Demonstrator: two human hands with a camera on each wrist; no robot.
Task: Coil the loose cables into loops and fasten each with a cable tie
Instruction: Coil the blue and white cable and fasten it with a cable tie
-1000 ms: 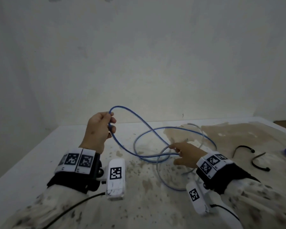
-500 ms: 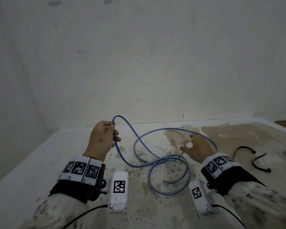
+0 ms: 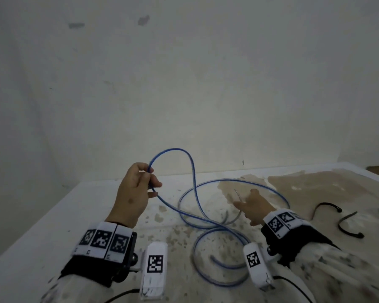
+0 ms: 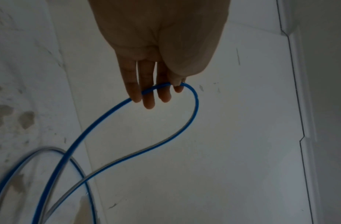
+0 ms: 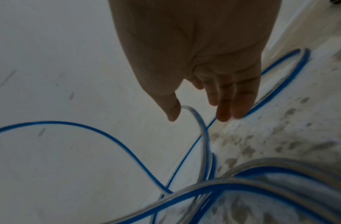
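with the left hand (image 3: 136, 191) pinching the blue cable (image 3: 197, 206), the slack right hand (image 3: 253, 207) should feed even loops leftward.

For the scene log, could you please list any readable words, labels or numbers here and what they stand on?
Readable text: none.
Wristbands and white wrist cameras: black-and-white square code markers only, no letters or digits.
Blue cable and black cable ties: no print visible.
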